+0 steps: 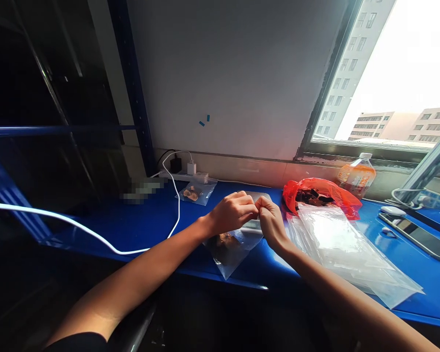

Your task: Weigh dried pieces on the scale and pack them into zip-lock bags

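Observation:
A clear plastic bag [229,261] hangs tilted from my two hands at the front edge of the blue table, with brownish pieces inside. My left hand [234,212] is closed on the bag's upper edge, knuckles up. Beside it, nearly touching, my right hand [271,220] pinches the same edge. The fingertips are partly hidden, and so is the bag's mouth. Behind the hands lies a pale, flat object [258,196], mostly covered. Just right of my right hand is a stack of clear, flat plastic bags [337,244].
A red plastic bag [291,195] holds dark pieces. Another clear bag [201,190] with brown pieces lies at the back, near a power strip [205,177]. A white cable [95,241] crosses the left side. A drink bottle [357,176] and a phone [420,237] are at right.

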